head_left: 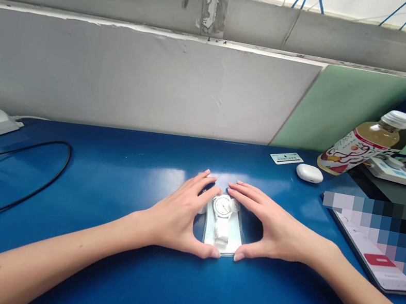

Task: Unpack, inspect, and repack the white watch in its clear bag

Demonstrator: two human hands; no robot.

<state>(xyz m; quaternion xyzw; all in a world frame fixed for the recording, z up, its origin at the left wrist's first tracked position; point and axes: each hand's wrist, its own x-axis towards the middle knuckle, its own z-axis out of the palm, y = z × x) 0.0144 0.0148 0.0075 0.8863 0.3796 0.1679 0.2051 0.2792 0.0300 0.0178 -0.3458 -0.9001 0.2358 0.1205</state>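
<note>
Nearest, the thumbs of the left hand and right hand are pointing inward at the near edge of a pale packet. On or inside it, which is unclear, a white watch is lying between the hands on the blue surface, its long axis running away from the person, dial farther. Neither hand is sitting clearly closer. The fingers are curving loosely, unclenched; whether they're touching the watch is uncertain.
</note>
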